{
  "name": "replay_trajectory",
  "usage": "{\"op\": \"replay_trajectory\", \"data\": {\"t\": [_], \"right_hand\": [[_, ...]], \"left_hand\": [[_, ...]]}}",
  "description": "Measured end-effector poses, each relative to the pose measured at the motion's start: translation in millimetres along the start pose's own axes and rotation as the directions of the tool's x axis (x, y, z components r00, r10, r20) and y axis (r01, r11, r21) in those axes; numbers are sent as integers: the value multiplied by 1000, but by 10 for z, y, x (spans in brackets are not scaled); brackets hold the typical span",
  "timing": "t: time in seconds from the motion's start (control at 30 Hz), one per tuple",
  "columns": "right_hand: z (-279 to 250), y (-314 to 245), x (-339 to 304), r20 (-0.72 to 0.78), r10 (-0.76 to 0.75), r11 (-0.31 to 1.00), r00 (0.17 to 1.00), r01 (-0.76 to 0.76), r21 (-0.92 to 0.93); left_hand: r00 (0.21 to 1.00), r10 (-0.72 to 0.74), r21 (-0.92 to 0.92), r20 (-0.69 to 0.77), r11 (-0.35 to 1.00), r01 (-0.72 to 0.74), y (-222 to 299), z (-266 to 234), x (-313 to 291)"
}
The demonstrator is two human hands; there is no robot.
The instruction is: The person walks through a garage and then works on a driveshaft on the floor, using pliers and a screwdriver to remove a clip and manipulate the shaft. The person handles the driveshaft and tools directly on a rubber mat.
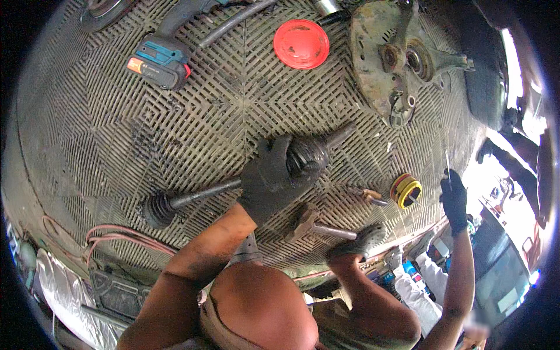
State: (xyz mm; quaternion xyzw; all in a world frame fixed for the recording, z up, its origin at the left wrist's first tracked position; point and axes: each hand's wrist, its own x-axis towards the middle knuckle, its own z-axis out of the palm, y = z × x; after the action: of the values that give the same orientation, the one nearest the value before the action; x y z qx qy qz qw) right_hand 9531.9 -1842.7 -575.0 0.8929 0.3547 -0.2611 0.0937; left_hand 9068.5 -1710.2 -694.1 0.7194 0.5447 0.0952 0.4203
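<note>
I've got the axle shaft (213, 190) on the floor mat (221, 116), left hand (269, 179) nearer, gripping over its joint (310, 155). Right hand (454, 201) well apart, shaft to its left, fingers closed round a slim tool (448, 160). Long axis slants: stub end (341, 135) points up-right, ribbed boot (157, 210) lower-left.

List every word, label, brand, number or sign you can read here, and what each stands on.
No text is clear enough to quote.
Red-and-black battery pack: pale marks, too small to read.
Blue-and-red item at the lower right: too small and blurred.
Axle shaft in the left hand: no lettering visible.
</note>
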Motion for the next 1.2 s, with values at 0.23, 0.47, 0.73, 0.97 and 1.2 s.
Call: {"op": "replay_trajectory", "data": {"t": [0.23,0.47,0.73,0.97,1.2], "right_hand": [[378,-706,-533,314,-716,642,624,765,-57],[892,-964,-112,8,-947,320,320,944,81],[972,-787,583,51,-981,181,185,980,-78],[544,-659,549,64,-923,369,379,921,-123],[796,-921,435,106,-966,253,234,791,557]], "left_hand": [[988,152,101,-37,984,-148,160,215,-154],[955,240,7,175,969,-245,81,64,-174],[924,168,129,344,966,-224,-51,-76,-268],[960,-5,-18,280,1000,10,128,53,-329],[986,117,10,119,993,-119,100,206,-325]]}}
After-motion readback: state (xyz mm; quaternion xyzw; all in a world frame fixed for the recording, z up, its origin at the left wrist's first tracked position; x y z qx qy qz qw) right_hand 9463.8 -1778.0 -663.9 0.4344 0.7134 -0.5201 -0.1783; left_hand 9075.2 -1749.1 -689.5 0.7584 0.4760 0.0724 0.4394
